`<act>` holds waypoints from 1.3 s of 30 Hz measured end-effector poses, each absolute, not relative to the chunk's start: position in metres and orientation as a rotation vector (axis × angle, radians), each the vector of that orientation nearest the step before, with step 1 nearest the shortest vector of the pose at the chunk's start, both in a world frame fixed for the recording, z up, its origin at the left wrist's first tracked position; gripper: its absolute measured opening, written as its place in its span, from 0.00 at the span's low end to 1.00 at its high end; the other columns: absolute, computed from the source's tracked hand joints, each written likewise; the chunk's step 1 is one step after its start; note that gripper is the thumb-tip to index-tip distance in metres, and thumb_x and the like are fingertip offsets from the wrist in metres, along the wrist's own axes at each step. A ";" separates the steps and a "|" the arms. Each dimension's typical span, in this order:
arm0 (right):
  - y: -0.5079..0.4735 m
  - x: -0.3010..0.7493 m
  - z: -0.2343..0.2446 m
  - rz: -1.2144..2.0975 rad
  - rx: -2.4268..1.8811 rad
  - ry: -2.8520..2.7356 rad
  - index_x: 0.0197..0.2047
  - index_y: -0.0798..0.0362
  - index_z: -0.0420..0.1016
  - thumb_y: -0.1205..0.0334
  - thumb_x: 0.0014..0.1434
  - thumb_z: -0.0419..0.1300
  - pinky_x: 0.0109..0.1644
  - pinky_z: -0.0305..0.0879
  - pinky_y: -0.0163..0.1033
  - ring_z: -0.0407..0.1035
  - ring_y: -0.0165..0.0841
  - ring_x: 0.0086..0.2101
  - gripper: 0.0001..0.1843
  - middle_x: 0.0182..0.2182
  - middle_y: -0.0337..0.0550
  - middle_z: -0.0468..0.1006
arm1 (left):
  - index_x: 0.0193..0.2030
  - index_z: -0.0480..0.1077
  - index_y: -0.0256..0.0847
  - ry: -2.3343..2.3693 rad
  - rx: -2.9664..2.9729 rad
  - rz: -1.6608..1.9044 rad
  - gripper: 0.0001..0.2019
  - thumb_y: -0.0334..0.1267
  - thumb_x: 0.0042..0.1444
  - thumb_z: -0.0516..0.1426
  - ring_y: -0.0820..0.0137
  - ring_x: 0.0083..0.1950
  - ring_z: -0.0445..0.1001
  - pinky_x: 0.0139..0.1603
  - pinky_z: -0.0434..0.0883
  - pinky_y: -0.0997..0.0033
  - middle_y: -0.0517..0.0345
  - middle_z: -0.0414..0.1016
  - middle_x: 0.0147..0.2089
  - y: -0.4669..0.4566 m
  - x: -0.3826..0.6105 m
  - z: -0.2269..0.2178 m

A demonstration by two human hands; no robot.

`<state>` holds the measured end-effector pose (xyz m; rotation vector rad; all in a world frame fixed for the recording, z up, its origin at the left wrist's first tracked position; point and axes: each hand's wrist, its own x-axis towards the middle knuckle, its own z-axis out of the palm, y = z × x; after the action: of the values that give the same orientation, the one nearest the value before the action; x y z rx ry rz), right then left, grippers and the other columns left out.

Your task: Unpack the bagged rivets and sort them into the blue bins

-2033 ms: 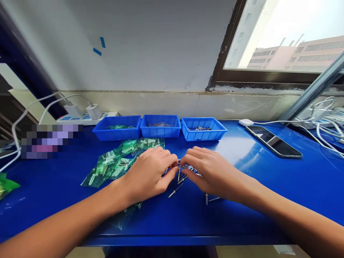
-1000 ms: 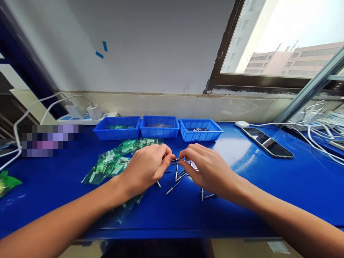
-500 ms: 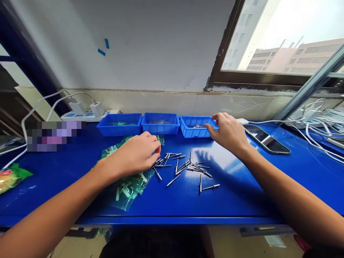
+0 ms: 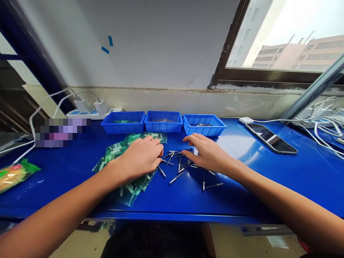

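Loose metal pop rivets [image 4: 176, 178] lie scattered on the blue table between my hands. My left hand [image 4: 143, 154] is closed, fingers curled and thumb drawn in, over the right side of the green-tinted clear packets [image 4: 115, 152] and beside the rivets. Whatever its fingertips hold, if anything, is hidden. Above the rivet pile, my right hand [image 4: 206, 152] is open, with thumb and fingers apart and nothing visible between them. Behind it stands the right blue bin [image 4: 204, 132], with rivets inside. White plastic pieces show through the packets.
A middle blue bin [image 4: 163, 127] and a left blue bin [image 4: 122, 128] line the back, holding small items. A phone [image 4: 271, 138] and a white charger case [image 4: 245, 120] lie at right. Cables and a power strip [image 4: 113, 111] run along the wall. Wrapped food [image 4: 18, 175] sits far left.
My right hand has moved left and toward me, from the right bin to over the rivets. My left hand stays nearly in place. The view has shifted slightly.
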<state>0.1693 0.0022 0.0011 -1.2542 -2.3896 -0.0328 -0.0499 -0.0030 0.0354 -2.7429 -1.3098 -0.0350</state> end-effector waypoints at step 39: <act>-0.014 0.160 0.012 -0.045 -0.844 -2.412 0.34 0.55 0.69 0.65 0.62 0.50 0.34 0.60 0.36 0.63 0.31 0.29 0.09 0.28 0.43 0.73 | 0.35 0.65 0.39 -1.044 -2.975 -0.437 0.05 0.35 0.58 0.49 0.59 0.56 0.57 0.54 0.60 0.57 0.52 0.69 0.40 -0.008 -0.039 0.036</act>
<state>0.1596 -0.0136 0.0121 -0.8442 -2.4124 -0.0446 -0.0390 -0.0083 0.0360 -2.9751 -1.0438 -0.4368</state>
